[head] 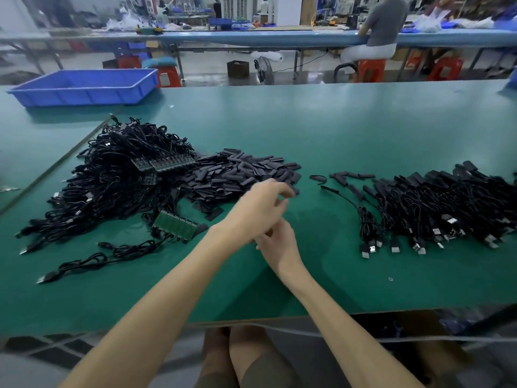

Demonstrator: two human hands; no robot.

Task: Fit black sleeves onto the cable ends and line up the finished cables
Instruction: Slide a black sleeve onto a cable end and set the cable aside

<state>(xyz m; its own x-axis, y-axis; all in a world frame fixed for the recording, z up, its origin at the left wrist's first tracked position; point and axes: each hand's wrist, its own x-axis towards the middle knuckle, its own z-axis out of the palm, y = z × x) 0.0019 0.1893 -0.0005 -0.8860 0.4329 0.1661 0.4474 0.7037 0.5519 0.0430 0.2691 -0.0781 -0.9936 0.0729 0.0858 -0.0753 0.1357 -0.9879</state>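
Seen from the head camera, the left hand [260,208] crosses over the right hand [279,245]. Its bent fingertips are at the near edge of the heap of black sleeves [240,175], and blur hides whether they pinch one. The right hand sits just under the left wrist with its fingers hidden, so its grip cannot be told. Left of both hands sprawls a tangle of cables [112,186], with a green circuit strip [174,225] beside it. To their right, the finished cables [447,208] lie in a row on the green table [307,121].
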